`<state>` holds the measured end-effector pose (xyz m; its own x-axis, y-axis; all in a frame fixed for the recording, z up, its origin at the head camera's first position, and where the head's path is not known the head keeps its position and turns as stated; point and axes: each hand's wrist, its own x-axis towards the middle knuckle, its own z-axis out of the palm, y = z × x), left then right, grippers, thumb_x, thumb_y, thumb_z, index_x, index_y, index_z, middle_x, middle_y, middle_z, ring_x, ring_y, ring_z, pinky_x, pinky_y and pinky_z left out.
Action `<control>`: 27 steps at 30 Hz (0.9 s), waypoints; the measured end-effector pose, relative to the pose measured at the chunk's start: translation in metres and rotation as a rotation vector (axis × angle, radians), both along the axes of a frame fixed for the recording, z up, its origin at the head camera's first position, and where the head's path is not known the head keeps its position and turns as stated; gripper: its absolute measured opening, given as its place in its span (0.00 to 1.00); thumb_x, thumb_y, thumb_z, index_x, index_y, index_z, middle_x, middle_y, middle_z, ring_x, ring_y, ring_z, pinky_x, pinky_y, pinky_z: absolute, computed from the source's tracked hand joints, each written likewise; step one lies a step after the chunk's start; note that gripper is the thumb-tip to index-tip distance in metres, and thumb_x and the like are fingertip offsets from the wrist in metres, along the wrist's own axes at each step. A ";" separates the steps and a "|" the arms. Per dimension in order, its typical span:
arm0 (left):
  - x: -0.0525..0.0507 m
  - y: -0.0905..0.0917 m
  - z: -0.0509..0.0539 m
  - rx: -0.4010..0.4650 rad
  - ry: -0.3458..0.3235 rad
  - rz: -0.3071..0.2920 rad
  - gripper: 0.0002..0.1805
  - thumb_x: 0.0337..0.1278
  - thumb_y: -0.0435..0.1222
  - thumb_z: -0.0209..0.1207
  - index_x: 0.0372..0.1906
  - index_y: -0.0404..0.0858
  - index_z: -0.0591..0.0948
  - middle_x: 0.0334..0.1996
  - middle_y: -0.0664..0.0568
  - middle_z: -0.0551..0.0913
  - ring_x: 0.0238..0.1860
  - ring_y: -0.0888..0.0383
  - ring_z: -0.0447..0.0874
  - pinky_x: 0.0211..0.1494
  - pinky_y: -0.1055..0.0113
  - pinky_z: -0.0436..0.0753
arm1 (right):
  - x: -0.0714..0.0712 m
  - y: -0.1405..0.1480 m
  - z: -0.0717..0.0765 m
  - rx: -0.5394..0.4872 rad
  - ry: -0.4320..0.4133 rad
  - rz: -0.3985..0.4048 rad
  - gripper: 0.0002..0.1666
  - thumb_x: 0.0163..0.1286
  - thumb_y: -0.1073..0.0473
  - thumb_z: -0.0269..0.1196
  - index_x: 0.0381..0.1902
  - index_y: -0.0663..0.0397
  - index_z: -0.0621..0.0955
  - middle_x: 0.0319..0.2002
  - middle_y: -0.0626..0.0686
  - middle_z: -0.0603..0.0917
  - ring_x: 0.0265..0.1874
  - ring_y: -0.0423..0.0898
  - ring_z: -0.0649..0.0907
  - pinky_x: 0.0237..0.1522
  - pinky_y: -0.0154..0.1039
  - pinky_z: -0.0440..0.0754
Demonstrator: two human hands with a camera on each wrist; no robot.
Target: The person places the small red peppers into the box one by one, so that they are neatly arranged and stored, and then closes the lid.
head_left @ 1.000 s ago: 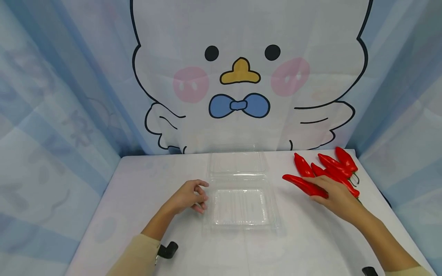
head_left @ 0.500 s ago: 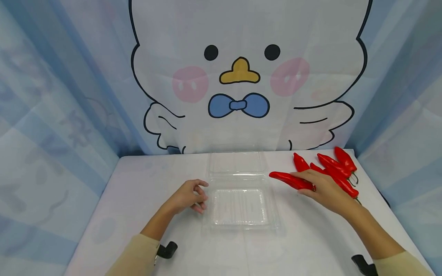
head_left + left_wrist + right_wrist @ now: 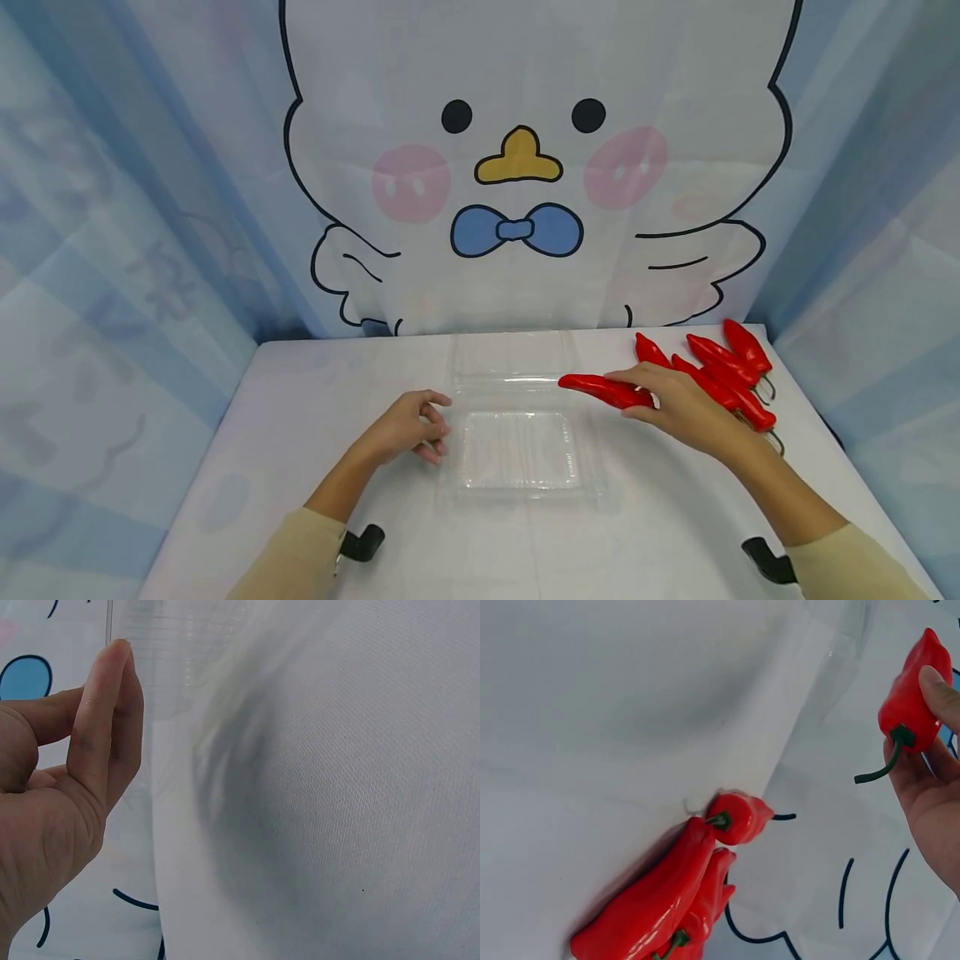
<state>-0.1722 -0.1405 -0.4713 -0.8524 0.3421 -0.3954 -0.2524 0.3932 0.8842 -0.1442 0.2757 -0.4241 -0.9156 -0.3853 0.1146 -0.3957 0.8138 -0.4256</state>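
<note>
Reader: How many of each item were shown?

Author: One held pepper [image 3: 603, 392], red, and at least four loose peppers [image 3: 723, 358], also red, which overlapped at the far right of the white table [image 3: 300, 442], so that the exact count could not be told. There was one see-through box [image 3: 517, 450], with a left hand [image 3: 408, 429] and a right hand [image 3: 682, 408].

Reader: How was the container arranged?

Author: Its base lay near and its lid [image 3: 513, 354] lay open on the far side; the table showed through the ribbed floor.

Reader: And the hands?

Author: The right grasped the held pepper between thumb and fingers near the green stem [image 3: 885, 769], with the tip pointing left, by the box's far right part. The left was relaxed, its fingers loosely bent, just beside the box's left edge; whether they touched the plastic could not be told.
</note>
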 end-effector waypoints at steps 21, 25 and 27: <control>0.000 -0.001 0.000 0.003 -0.002 0.001 0.27 0.66 0.24 0.62 0.69 0.30 0.72 0.38 0.42 0.79 0.27 0.54 0.89 0.31 0.58 0.92 | -0.020 -0.040 0.001 0.015 -0.094 0.122 0.34 0.61 0.54 0.77 0.66 0.45 0.81 0.55 0.50 0.87 0.49 0.46 0.84 0.48 0.45 0.91; 0.000 -0.001 -0.001 -0.004 0.005 0.001 0.27 0.66 0.24 0.62 0.69 0.30 0.72 0.38 0.42 0.80 0.27 0.53 0.89 0.30 0.58 0.92 | -0.024 -0.047 0.001 0.021 -0.097 0.143 0.34 0.61 0.54 0.77 0.66 0.44 0.82 0.56 0.49 0.87 0.49 0.45 0.84 0.48 0.43 0.91; 0.000 0.000 -0.001 -0.002 0.007 -0.002 0.27 0.66 0.24 0.62 0.69 0.30 0.72 0.38 0.42 0.80 0.27 0.53 0.89 0.31 0.58 0.92 | -0.026 -0.051 0.002 0.022 -0.112 0.154 0.33 0.63 0.54 0.76 0.66 0.44 0.82 0.56 0.48 0.87 0.49 0.45 0.84 0.48 0.42 0.90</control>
